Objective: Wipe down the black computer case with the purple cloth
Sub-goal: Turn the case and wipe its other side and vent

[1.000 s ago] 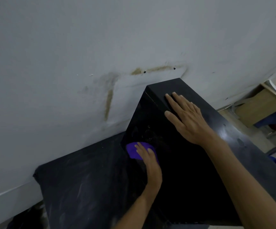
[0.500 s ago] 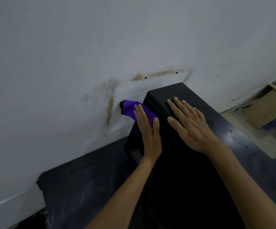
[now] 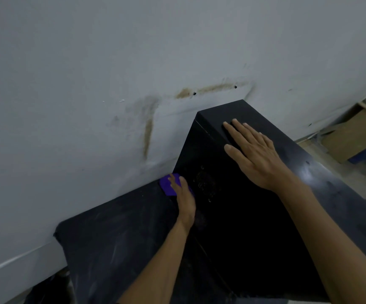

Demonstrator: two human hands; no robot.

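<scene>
The black computer case (image 3: 232, 216) stands upright against a stained white wall. My left hand (image 3: 184, 198) presses the purple cloth (image 3: 167, 185) flat against the case's left side, low down near its far bottom corner, fingers straight. Only the far part of the cloth shows past my fingers. My right hand (image 3: 254, 154) lies flat on the case's top near the far end, fingers straight and spread, holding nothing.
The case stands on a dusty black surface (image 3: 116, 238) that reaches left to the wall (image 3: 112, 84). At the right, beyond the case, a brown cardboard box (image 3: 350, 137) sits on the floor with blue items beside it.
My left hand slid the cloth from the lower side up to the case's top far corner, then back down to the bottom of that side. The right hand stayed on the top.
</scene>
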